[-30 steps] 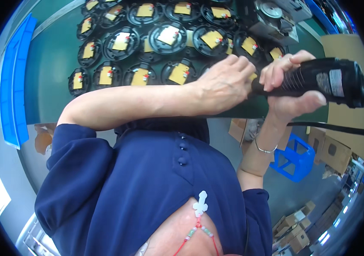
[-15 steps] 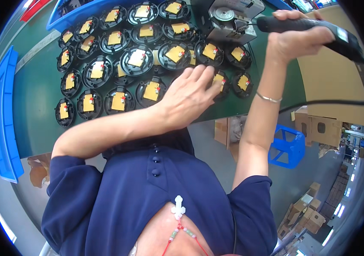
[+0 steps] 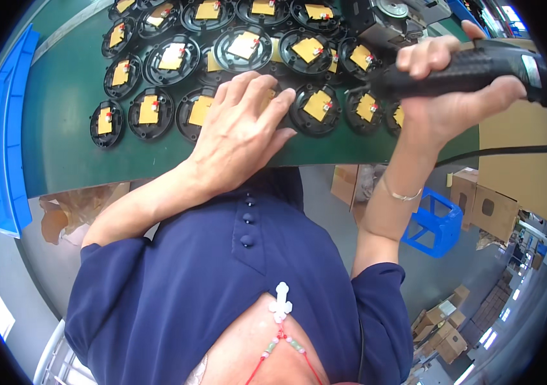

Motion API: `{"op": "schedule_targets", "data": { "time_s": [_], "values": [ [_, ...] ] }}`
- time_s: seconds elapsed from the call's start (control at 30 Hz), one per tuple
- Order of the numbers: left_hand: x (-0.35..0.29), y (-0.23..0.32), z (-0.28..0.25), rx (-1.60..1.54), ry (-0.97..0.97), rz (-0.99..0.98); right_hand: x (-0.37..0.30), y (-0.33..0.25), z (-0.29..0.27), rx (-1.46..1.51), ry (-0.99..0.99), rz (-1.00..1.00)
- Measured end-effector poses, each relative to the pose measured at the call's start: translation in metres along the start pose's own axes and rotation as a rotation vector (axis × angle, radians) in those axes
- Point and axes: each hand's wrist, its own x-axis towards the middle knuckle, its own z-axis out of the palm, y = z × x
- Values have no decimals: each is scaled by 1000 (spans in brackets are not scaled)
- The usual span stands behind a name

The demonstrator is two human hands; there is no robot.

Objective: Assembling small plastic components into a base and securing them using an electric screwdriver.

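Note:
My right hand [image 3: 450, 90] is wrapped around a black electric screwdriver [image 3: 460, 72], held almost level. Its thin bit points left, above the small gap between black discs near the front right. My left hand [image 3: 241, 128] rests palm down with fingers stretched apart over a round black part in the front row, mostly hiding it. Beside its fingertips lies another round black part [image 3: 315, 109] with a yellow plate and a small red-and-white piece. Several more such parts, among them one at the front left [image 3: 105, 125], stand in rows on the green table [image 3: 61, 154].
A screw feeder [image 3: 392, 9] with a round metal dial stands at the back right. The screwdriver's black cable [image 3: 504, 153] runs off to the right. A blue tray [image 3: 9, 141] lines the left edge. Right of me on the floor are a blue stool [image 3: 433, 223] and cardboard boxes [image 3: 488, 202].
My right hand has brought the screwdriver from the screw feeder down toward the black parts. My left hand has shifted left along the front row. The whole view has tilted nearer.

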Motion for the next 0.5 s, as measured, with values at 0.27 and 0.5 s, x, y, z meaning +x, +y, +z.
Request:
{"op": "schedule_targets", "data": {
  "time_s": [0.27,0.5],
  "values": [
    [1,4,5,-5,-2,27,-45,32,44,30,62,18],
    [4,6,11,-41,3,46,-47,37,44,-16,105,71]
  ]
}}
